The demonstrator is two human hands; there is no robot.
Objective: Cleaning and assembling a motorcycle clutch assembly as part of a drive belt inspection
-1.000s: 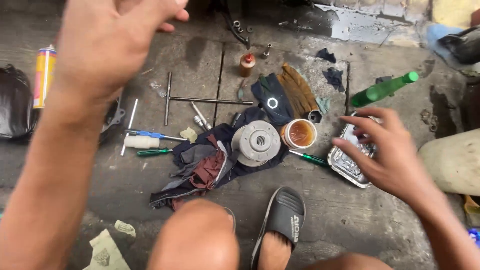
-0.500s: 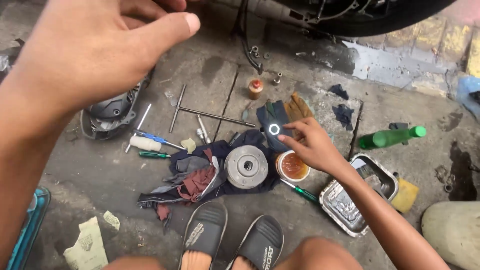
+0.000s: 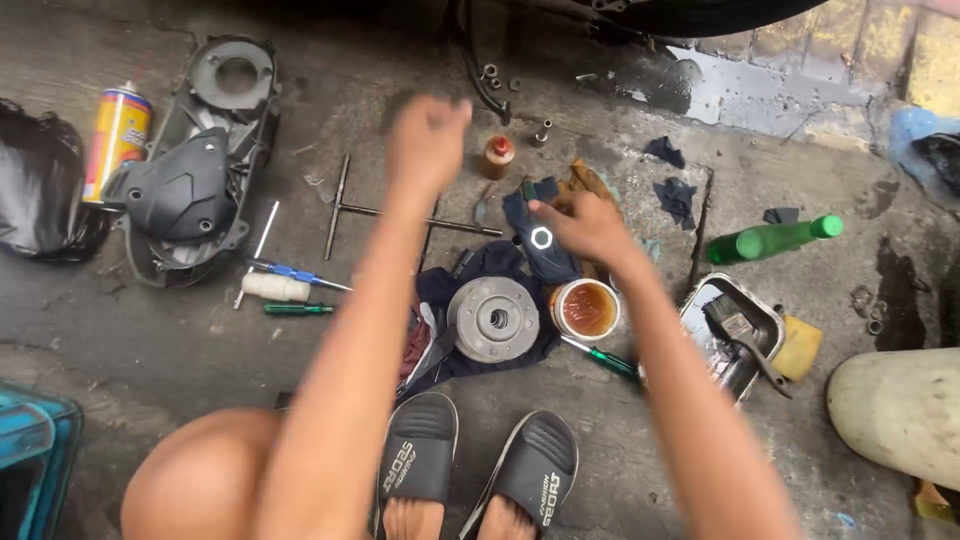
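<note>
My right hand (image 3: 585, 225) rests on a dark glove (image 3: 541, 243) with a white ring mark, fingers pinching its upper edge. The glove lies across a dark cloth (image 3: 470, 280) on the concrete floor. On that cloth, just below my hand, sit a round grey metal drum part (image 3: 493, 318) and an open tub of amber grease (image 3: 585, 308). My left hand (image 3: 428, 140) is stretched forward and blurred above a T-handle wrench (image 3: 400, 212), near a small brown bottle (image 3: 497, 155). Nothing shows in it.
A black engine cover (image 3: 195, 170), a spray can (image 3: 117, 130) and a black bag (image 3: 40, 190) lie left. Screwdrivers (image 3: 290, 272) sit left of the cloth. Right: a metal tray with a brush (image 3: 735, 335), a green bottle (image 3: 775, 240), a pale container (image 3: 900, 400). My sandalled feet (image 3: 418, 455) are below.
My right hand has gone from the metal tray to the dark glove and closed on it. My left hand has moved forward, away from the camera. The view has tilted upward.
</note>
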